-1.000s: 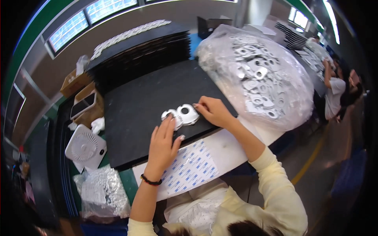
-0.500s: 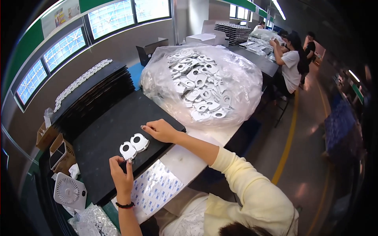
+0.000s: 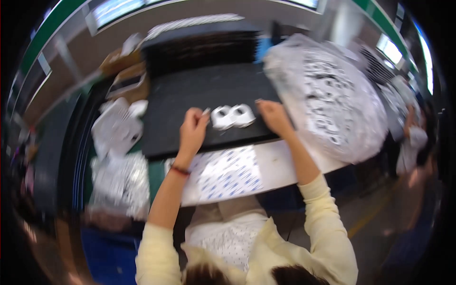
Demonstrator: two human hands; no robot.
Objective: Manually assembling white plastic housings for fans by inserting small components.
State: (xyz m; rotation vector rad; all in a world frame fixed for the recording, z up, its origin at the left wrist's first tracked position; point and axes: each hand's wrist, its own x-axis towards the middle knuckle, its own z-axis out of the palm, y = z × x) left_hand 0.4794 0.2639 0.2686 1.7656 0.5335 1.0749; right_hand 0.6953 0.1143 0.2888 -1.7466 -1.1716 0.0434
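Note:
Two white flat plastic pieces, each with a round hole, lie side by side on a black foam board [image 3: 190, 90]. The left piece [image 3: 222, 124] and the right piece [image 3: 244, 119] appear to touch. My left hand [image 3: 192, 132] is just left of the pair, its fingers curled and thumb pressed against them. A pale speck shows at its fingertips, too blurred to name. To the right of the pair, my right hand [image 3: 276, 118] is closed over the board, thumb and index finger together. Whatever it may hold is hidden.
A large clear bag [image 3: 373, 111] of similar white pieces stands right of the board. Behind is a stack of black boards [image 3: 204, 50]. A patterned sheet [image 3: 230, 173] lies in front. At left are a white fan [image 3: 111, 126], a cardboard box [image 3: 137, 90] and a plastic bag [image 3: 121, 183].
My view has swung left, blurring the picture. My left hand has come off the left white piece and its fingers have closed. My right hand stays beside the pair, now slightly farther away.

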